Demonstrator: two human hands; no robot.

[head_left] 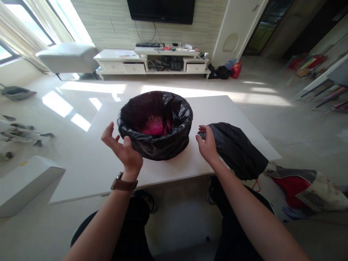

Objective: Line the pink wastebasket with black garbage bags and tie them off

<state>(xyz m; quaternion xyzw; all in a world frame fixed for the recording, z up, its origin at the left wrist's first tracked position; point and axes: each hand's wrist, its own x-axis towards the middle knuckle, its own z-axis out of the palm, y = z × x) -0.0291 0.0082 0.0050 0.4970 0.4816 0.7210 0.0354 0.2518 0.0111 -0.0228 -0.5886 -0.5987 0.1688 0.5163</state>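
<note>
A round bin lined with a black plastic bag [155, 125] stands on the white low table [89, 163]; pink shows inside it. My left hand [122, 146] is raised just left of the bin, palm up, fingers spread and holding nothing. My right hand [207, 143] hovers right of the bin, fingers loosely curled, next to a second black bag [236, 148] that lies crumpled over the table's right front edge. Whether the right fingers pinch that bag's edge is unclear. A brown-strapped watch sits on my left wrist.
A white box [24, 181] sits at the left beside the table. A red and white bag [301, 185] lies on the floor at the right. A TV stand [152, 61] and a white ottoman [66, 56] stand at the far wall.
</note>
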